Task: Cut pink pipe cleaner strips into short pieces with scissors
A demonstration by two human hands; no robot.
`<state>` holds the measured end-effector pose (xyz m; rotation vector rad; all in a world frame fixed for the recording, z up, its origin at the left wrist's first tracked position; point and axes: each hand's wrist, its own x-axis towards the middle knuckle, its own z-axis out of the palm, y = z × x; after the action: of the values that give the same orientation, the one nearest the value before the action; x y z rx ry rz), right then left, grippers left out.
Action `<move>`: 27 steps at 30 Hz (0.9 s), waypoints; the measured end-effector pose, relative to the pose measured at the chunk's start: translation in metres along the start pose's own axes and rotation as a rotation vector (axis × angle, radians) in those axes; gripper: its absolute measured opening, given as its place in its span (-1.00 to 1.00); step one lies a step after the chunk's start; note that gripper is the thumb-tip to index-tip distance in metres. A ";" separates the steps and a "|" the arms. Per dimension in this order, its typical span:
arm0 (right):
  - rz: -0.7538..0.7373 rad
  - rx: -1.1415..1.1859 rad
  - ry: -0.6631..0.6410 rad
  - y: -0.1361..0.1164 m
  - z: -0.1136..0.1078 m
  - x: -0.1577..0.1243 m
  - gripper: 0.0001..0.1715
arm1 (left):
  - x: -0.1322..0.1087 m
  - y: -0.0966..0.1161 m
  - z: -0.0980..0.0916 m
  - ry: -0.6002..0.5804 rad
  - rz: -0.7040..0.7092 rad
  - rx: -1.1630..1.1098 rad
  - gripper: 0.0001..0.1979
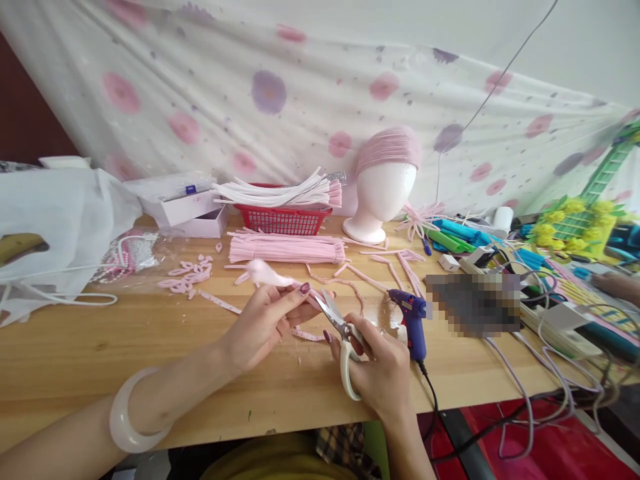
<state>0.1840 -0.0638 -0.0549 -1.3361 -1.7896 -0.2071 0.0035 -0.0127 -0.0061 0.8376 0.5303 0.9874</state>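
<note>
My left hand (pixel 263 323) is closed, pinching a pink pipe cleaner (pixel 267 274) between thumb and fingers. The far end of the pipe cleaner looks blurred and fluffy. In my right hand (pixel 385 370) is a pair of scissors (pixel 346 332) with pale handles, its blades parted close to the left fingertips, near the pipe cleaner's other end. Whether the blades touch it I cannot tell. On the table beyond lie a bundle of pink pipe cleaners (pixel 287 249) and, to the left, a pile of small pink loops (pixel 187 275). A measuring tape (pixel 219 301) runs partly behind my hands.
A purple glue gun (pixel 411 323) stands right of my right hand, its cord trailing off the table edge. Behind are a red basket (pixel 280 221) of pipe cleaners and a white foam head (pixel 383 193). Power strips (pixel 555 327) and cables crowd the right, near another person's hand (pixel 617 287).
</note>
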 end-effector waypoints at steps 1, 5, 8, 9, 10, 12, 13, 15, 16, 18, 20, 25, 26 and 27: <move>0.006 0.017 0.004 0.000 0.000 -0.001 -0.87 | 0.000 0.000 0.000 -0.005 0.003 -0.009 -0.84; 0.146 0.220 -0.020 0.003 -0.005 -0.004 -0.83 | 0.002 -0.003 -0.004 -0.013 -0.018 -0.047 -0.85; 0.302 0.446 -0.111 0.004 -0.010 -0.004 -0.75 | 0.004 -0.006 -0.007 -0.006 -0.049 -0.092 -0.85; 0.336 0.542 -0.145 0.003 -0.010 -0.005 -0.73 | 0.005 -0.007 -0.009 -0.011 -0.054 -0.120 -0.87; 0.361 0.653 -0.175 0.002 -0.009 -0.006 -0.70 | 0.005 -0.008 -0.010 -0.016 -0.057 -0.154 -0.89; 0.403 0.897 -0.231 -0.005 -0.003 -0.009 -0.63 | 0.006 -0.010 -0.011 -0.026 -0.067 -0.220 -0.92; 0.423 1.008 -0.256 -0.009 0.000 -0.010 -0.59 | 0.007 -0.011 -0.012 -0.029 -0.076 -0.242 -0.92; 0.465 1.153 -0.303 -0.018 0.008 -0.013 -0.54 | 0.007 -0.012 -0.012 -0.020 -0.098 -0.257 -0.91; 0.483 1.186 -0.327 -0.022 0.011 -0.015 -0.53 | 0.007 -0.012 -0.011 -0.009 -0.105 -0.251 -0.90; 0.496 1.201 -0.369 -0.029 0.015 -0.016 -0.53 | 0.006 -0.011 -0.009 0.028 -0.115 -0.226 -0.88; 0.499 1.186 -0.394 -0.031 0.018 -0.017 -0.53 | 0.005 -0.011 -0.007 0.064 -0.106 -0.203 -0.86; 0.505 1.144 -0.377 -0.029 0.017 -0.016 -0.56 | 0.001 -0.010 -0.003 0.087 -0.087 -0.170 -0.81; 0.508 1.131 -0.377 -0.029 0.017 -0.016 -0.57 | 0.000 -0.011 -0.002 0.097 -0.086 -0.172 -0.80; 0.511 1.114 -0.377 -0.030 0.016 -0.015 -0.58 | 0.000 -0.011 -0.002 0.109 -0.085 -0.177 -0.80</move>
<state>0.1509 -0.0772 -0.0656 -0.9356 -1.3609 1.2095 0.0076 -0.0155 -0.0165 0.6014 0.5587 0.9901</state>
